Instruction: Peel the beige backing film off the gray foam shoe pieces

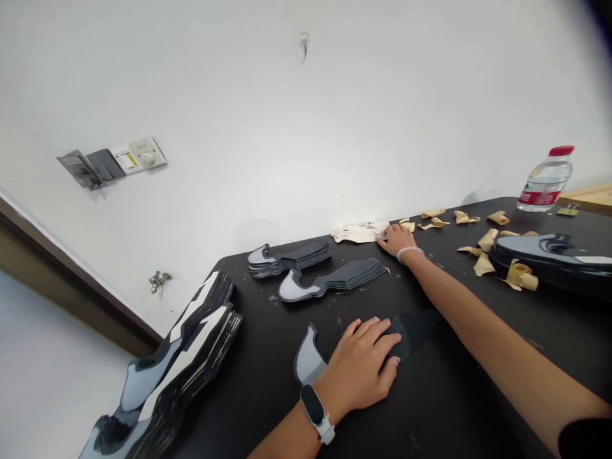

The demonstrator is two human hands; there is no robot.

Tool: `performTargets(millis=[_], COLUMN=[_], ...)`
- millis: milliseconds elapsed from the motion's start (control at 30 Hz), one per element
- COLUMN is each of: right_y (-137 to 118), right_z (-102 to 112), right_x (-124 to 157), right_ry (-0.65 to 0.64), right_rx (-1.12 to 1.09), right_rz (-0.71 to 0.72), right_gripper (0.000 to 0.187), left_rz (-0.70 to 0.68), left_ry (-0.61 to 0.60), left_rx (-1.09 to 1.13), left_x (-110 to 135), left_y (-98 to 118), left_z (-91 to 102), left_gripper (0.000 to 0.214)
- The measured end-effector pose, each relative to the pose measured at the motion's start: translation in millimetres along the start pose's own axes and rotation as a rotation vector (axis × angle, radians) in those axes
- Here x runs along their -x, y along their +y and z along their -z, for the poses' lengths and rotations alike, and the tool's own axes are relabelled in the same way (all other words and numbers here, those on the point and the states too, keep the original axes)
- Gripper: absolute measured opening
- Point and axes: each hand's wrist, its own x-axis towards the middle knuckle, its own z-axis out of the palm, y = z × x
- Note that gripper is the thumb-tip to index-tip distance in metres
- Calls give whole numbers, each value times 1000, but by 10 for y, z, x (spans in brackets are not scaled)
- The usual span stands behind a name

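My left hand (366,360) lies flat over a hook-shaped dark piece (308,360), its fingers stretched out. The piece's pale grey curved end shows left of the wrist, and its dark end (411,331) shows beyond the fingertips. Farther off, by the wall, my right hand (396,241) has its fingers closed on the right end of a pile of thin white strips (356,233). Between my hands and the wall lie two stacks of similar hooked pieces, a nearer stack (329,280) and a farther stack (289,258).
Tall stacks with white strips on top (191,357) stand along the left table edge. Another dark stack (549,255) sits at the right. Curled tan peelings (488,241) are scattered near it. A water bottle (546,182) and a binder clip (568,210) stand at the back right.
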Motion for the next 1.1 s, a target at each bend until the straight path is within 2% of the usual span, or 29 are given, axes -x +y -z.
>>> performTargets(millis=[333,500,733,900,1100], right_y=[85,213,310,256,232], right_z=[39,10,51,138,209], right_x=[34,50,147,252,312], right_ry=[-29,-70,-65,-21,17], right_rx=[-261,-498,-775,-847,-826], right_rz=[107,50,-40,-68,-87], right_gripper=[24,12,9,11,12], left_rz=[-12,-6,-14,-20,-14], left_ry=[-11,-25,-49,-33,-47], left_rx=[17,32,9,-8,-11], left_x=[0,-2,-1,2,-6], left_y=[10,5,29,35,47], left_z=[40,41,66,62,69], left_gripper=[38,38,38,38,38])
